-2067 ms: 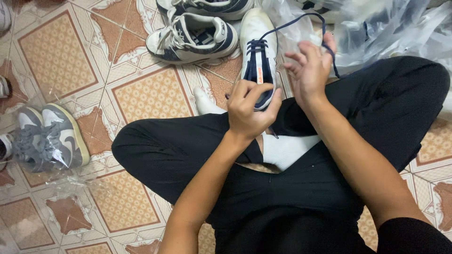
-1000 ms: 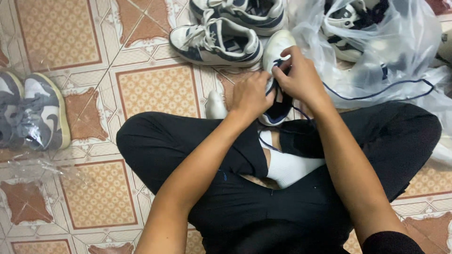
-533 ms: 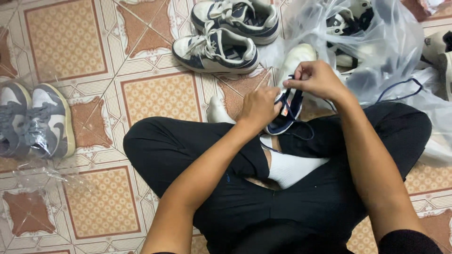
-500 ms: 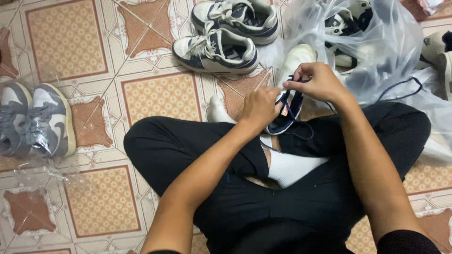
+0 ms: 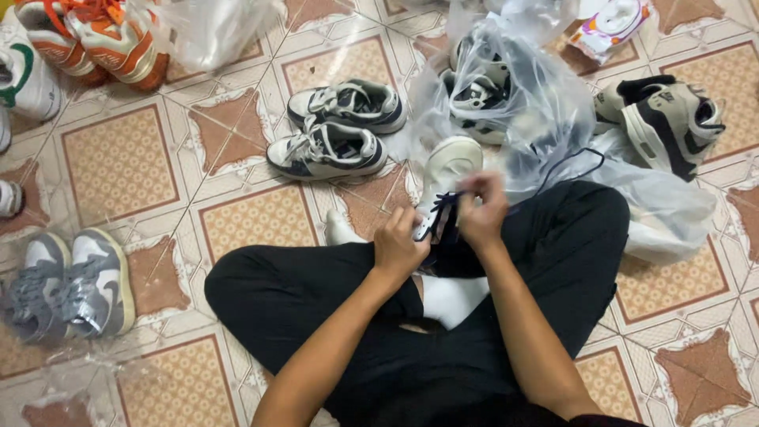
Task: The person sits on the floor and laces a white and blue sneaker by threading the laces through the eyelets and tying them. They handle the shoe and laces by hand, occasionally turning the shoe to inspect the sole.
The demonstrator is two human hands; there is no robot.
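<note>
While we sit cross-legged on the tiled floor [image 5: 118,158], our left hand [image 5: 398,247] curls its fingers around the side of the white and navy sneaker [image 5: 444,175] resting on our lap, toe pointing to twelve o'clock. Our right hand [image 5: 482,212] sits at three o'clock of it, fingertips pressed together and pinching the dark navy lace [image 5: 571,162], whose free end loops out toward two o'clock over the clear plastic bag [image 5: 538,119].

Judging from where the fingers work, near the tongue end, the lacing looks partly done: the lower eyelets seem threaded, though blur hides the exact count, and a long tail of lace remains loose.

At eleven o'clock lies a finished-looking navy and white pair [image 5: 336,130], laces in place. More shoes wait inside the bag, and a grey and black pair [image 5: 660,119] lies at two o'clock. A grey pair [image 5: 71,285] rests at nine o'clock, and an orange pair [image 5: 91,39] far off at ten.
</note>
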